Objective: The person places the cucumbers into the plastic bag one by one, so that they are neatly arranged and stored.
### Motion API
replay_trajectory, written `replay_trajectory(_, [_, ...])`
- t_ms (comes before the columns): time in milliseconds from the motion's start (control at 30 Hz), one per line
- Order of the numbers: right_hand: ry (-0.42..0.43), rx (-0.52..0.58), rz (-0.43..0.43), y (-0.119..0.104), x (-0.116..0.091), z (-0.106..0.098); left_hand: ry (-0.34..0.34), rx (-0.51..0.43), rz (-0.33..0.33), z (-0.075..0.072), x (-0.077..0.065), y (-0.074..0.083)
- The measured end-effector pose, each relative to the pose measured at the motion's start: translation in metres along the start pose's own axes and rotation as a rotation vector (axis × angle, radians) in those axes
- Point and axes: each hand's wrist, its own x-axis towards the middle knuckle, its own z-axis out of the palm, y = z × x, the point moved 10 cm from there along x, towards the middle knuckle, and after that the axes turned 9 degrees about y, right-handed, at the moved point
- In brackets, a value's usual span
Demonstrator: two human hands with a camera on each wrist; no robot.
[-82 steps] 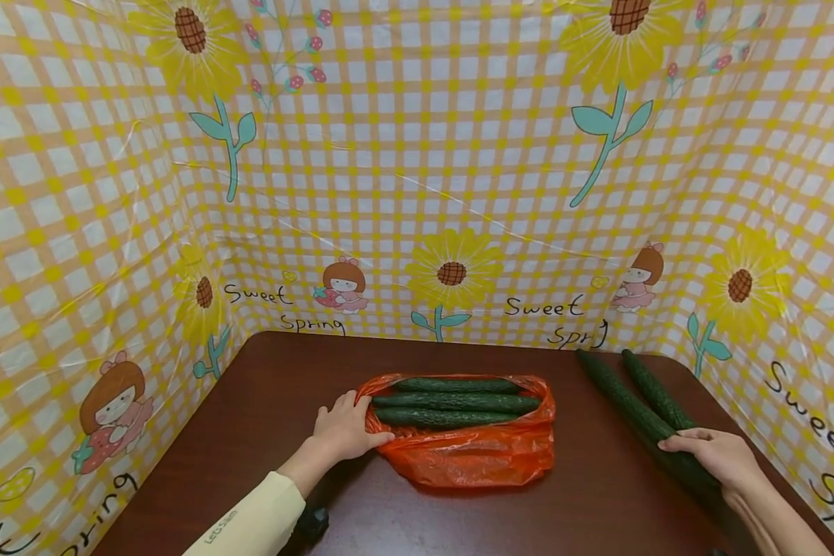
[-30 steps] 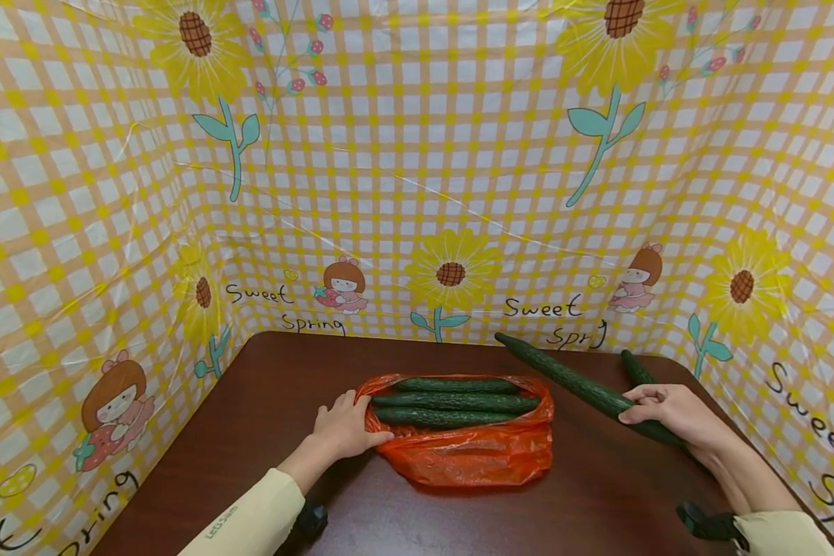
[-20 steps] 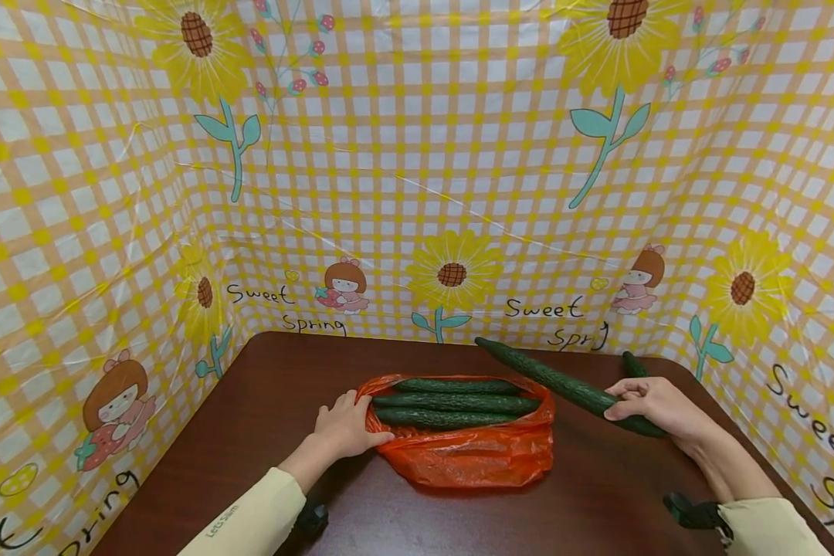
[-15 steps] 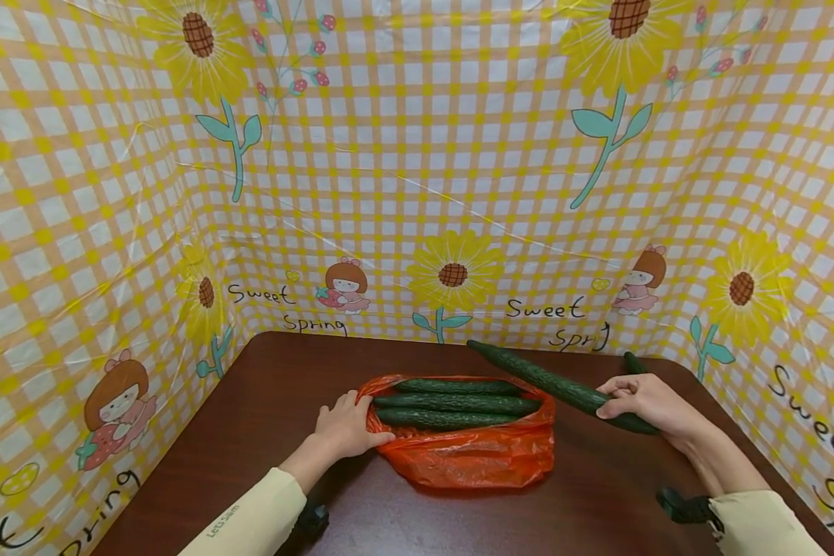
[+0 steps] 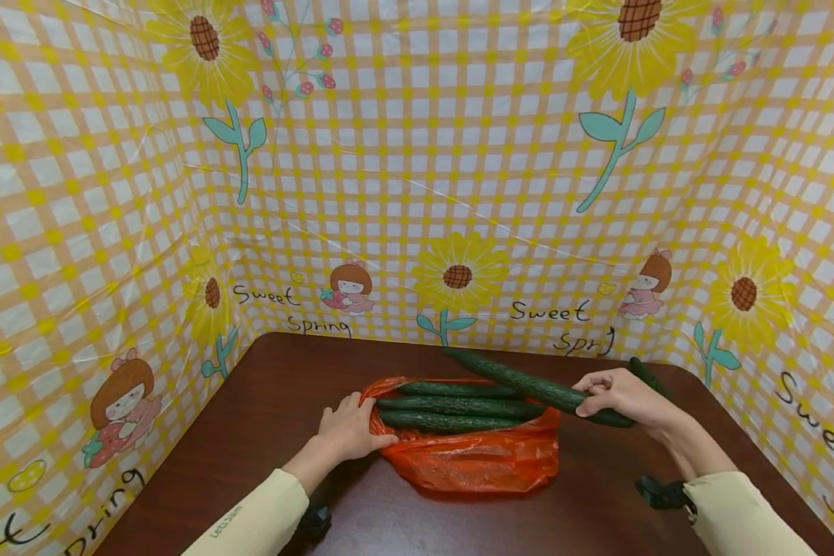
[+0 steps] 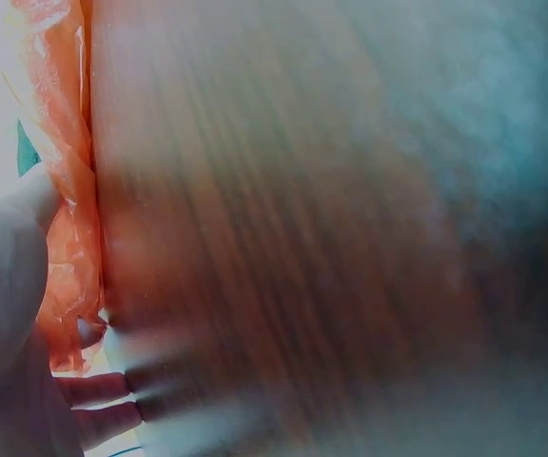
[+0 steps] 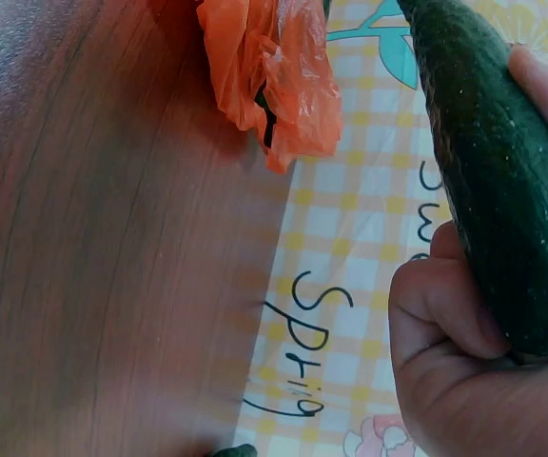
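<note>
My right hand [image 5: 618,398] holds a long dark green cucumber [image 5: 528,382] near its near end. The cucumber slants up and left, and its far part overlaps the back of the orange plastic bag [image 5: 469,467]. In the right wrist view, thumb and fingers wrap the blunt end of the cucumber [image 7: 502,171]. Three cucumbers [image 5: 452,405] lie side by side in the bag's open mouth. My left hand [image 5: 350,431] grips the bag's left end, thumb by the front rim. In the left wrist view, orange film [image 6: 74,209] runs between thumb and fingers.
One more cucumber [image 5: 646,376] lies at the back right of the brown table [image 5: 250,432], partly hidden by my right hand. Checked, sunflower-printed sheeting [image 5: 417,154] walls the table at the back and both sides. Dark straps sit at both wrists.
My right hand has lifted one cucumber from the right side and carried it left until it overlaps the bag. My left hand stays at the bag's left end.
</note>
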Motion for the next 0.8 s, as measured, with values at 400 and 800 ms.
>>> replay_trajectory(400, [-0.079, 0.029, -0.008, -0.01, 0.018, 0.022, -0.004, -0.004, -0.001, -0.002, 0.0, 0.002])
replay_trajectory(800, [-0.146, 0.014, -0.057, -0.019, 0.037, 0.043, -0.004, -0.002, 0.007, -0.004, -0.001, 0.003])
